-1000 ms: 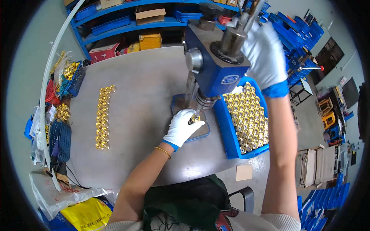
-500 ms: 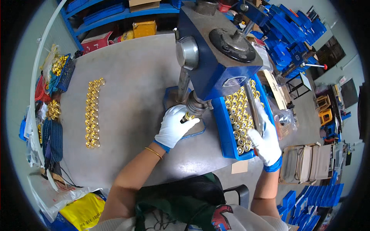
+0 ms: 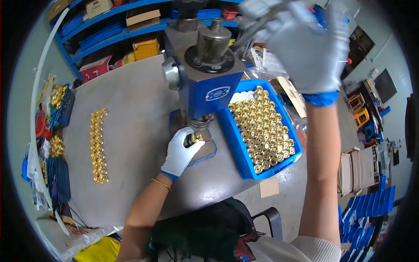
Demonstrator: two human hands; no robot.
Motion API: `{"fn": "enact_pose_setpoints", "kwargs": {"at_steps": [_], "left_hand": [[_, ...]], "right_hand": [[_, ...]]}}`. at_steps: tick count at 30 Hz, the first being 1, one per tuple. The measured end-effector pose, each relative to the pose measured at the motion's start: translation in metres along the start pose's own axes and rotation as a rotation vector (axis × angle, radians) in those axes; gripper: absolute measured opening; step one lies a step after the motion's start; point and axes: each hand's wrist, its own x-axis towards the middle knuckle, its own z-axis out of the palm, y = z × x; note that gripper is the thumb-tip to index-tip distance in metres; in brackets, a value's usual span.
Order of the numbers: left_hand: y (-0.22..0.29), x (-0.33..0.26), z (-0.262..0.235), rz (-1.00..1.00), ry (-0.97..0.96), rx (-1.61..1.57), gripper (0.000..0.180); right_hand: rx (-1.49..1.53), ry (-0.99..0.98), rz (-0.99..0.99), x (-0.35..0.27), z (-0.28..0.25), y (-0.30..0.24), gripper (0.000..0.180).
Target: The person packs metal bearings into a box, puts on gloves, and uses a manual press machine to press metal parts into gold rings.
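White-gloved, my left hand (image 3: 180, 150) closes its thumb and fingers on a small brass fitting (image 3: 196, 138) beneath the ram (image 3: 200, 122) of a blue bench press (image 3: 209, 94). The fitting has a dark centre, and the fingers partly cover it. Raised at the upper right, my right hand (image 3: 307, 52) also wears a white glove and is blurred by motion. Its fingers are around the metal press lever (image 3: 255, 28), which slants up from the press head. The press base (image 3: 205, 155) rests on the grey table (image 3: 135, 105).
Right of the press, a blue bin (image 3: 242, 163) holds many brass fittings in rows. A column of brass fittings (image 3: 98, 146) lies on the table's left. Baskets (image 3: 59, 174) line the left edge; blue shelves (image 3: 98, 43) stand behind. A chair armrest (image 3: 273, 218) is near the front.
My right hand has swung the press lever up and forward from beside the bin. My left hand stays under the ram with the fitting. The whole view has shifted.
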Motion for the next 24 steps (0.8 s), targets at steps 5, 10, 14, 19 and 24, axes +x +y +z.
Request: {"fn": "enact_pose_setpoints", "kwargs": {"at_steps": [5, 10, 14, 19, 24], "left_hand": [[0.007, 0.002, 0.014, -0.243, 0.031, -0.493, 0.037], [-0.055, -0.009, -0.052, -0.167, 0.267, -0.164, 0.035], [-0.11, -0.002, -0.128, -0.014, 0.408, 0.455, 0.043], [-0.158, 0.02, -0.205, -0.028, 0.441, 0.795, 0.041], [-0.187, 0.047, -0.238, -0.124, 0.293, 1.057, 0.041]], "right_hand": [[-1.815, 0.773, 0.798, -0.096, -0.145, 0.041, 0.052], [-1.903, 0.716, 1.437, -0.159, -0.188, 0.098, 0.042], [-1.951, 0.798, 1.157, -0.191, -0.205, 0.103, 0.039], [-1.831, 0.686, 1.204, -0.227, -0.254, 0.089, 0.046], [-1.942, 0.523, 0.663, -0.217, -0.21, 0.066, 0.049]]}}
